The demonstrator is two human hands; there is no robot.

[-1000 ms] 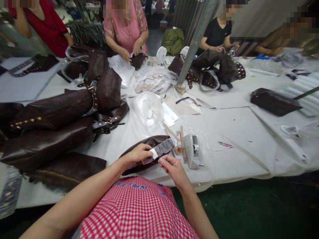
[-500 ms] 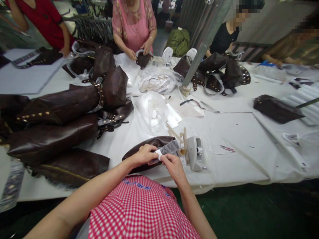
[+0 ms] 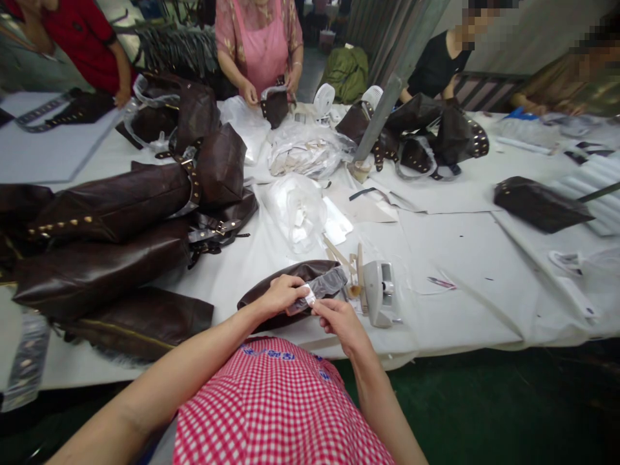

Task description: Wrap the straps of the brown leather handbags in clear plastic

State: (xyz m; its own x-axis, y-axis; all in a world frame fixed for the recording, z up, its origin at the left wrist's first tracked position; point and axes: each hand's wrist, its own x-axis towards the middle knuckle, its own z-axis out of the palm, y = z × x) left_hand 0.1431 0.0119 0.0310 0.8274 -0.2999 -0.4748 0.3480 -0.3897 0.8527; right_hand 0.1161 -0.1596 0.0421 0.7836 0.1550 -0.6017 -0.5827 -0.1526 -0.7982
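Close to the table's near edge lies a dark brown leather bag [image 3: 256,296], with a strap wrapped in clear plastic [image 3: 329,281] across it. My left hand [image 3: 283,296] is closed on the wrapped strap, its fingertips at a small white piece [image 3: 310,296], perhaps a label or tape. Thumb and forefinger of my right hand [image 3: 339,318] pinch the lower end of that white piece. Just right of the bag stands a grey-white device like a tape dispenser [image 3: 378,297]. The underside of the strap is hidden by my fingers.
Brown studded bags [image 3: 106,258] are piled at left. A crumpled plastic bag [image 3: 298,210] and brown strips [image 3: 360,268] lie ahead. Small red-handled snips [image 3: 442,283] rest to the right. A metal post [image 3: 382,116] rises from the table. Co-workers stand along the far side.
The white piece shows more fully between my hands, and my right fingers are now at its lower end. Across the table, a co-worker's hands have lifted a small brown piece slightly.
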